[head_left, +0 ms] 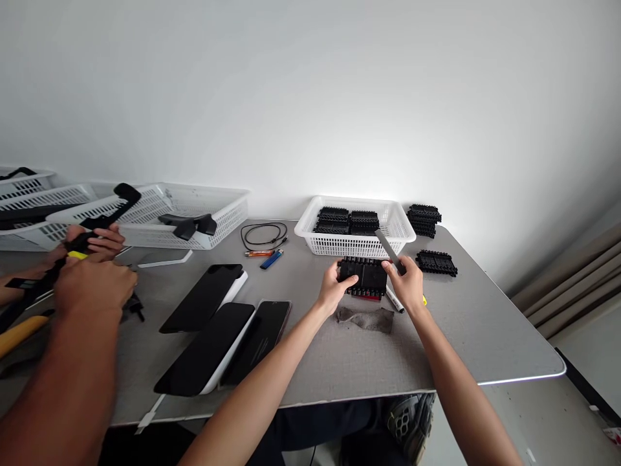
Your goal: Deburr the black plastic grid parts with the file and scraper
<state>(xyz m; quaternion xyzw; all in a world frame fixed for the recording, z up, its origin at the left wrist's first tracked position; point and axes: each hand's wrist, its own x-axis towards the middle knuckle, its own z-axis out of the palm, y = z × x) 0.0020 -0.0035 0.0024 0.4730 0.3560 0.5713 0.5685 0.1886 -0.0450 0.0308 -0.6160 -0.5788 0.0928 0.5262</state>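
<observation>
Both my hands are at a black plastic part (365, 274) with knobbly edges, raised a little over the table. My left hand (334, 286) grips its left side, thumb across the front. In my right hand (406, 281) is a flat metal blade (389, 248) with a dark handle end, pointing up and left; the same hand touches the part's right edge. Below lies a crumpled grey cloth (366, 319). A white marker (394, 299) rests beside the right wrist, with something yellow partly hidden behind it. Something red shows just under the part.
A white basket (349, 244) holds similar black parts. More parts stand stacked (424, 220) and one lies single (436, 263) at right. Phones (208, 349), a cable (264, 225) and lighters (272, 259) lie left. A co-worker's hands (97, 278) hold a black item near other baskets.
</observation>
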